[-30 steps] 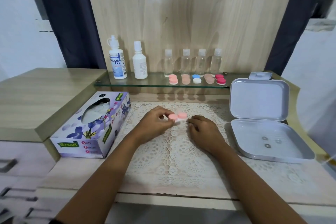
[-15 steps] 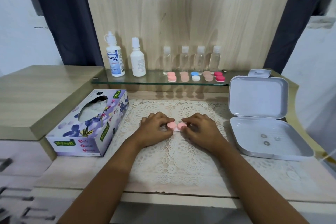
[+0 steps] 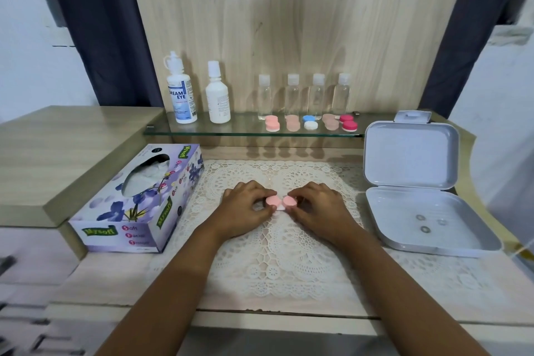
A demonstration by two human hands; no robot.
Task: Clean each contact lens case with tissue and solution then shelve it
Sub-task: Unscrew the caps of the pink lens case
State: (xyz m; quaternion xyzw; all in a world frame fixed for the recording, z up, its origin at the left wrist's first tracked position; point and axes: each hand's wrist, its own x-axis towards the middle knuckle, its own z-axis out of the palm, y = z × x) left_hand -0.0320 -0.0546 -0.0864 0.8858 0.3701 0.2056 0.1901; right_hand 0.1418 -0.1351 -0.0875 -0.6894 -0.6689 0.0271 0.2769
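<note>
A pink contact lens case (image 3: 281, 202) with two round caps lies on the lace mat (image 3: 277, 246) in the middle of the counter. My left hand (image 3: 245, 211) pinches its left cap. My right hand (image 3: 316, 208) pinches its right cap. On the glass shelf (image 3: 225, 131) behind stand a Dream Eye solution bottle (image 3: 180, 91) and a plain white bottle (image 3: 217, 95). Several more lens cases (image 3: 310, 122) in pink, peach, blue-white and magenta lie on the shelf. A purple tissue box (image 3: 138, 199) sits to the left of the mat.
An open white plastic box (image 3: 416, 185) stands at the right with three small lenses in its base. Several small clear bottles (image 3: 304, 95) line the shelf's back. A raised wooden cabinet top (image 3: 57, 147) is on the left, with drawers below it.
The case came down from slightly above the mat onto it. My right hand moved in and took hold of the right cap; both hands now grip the case.
</note>
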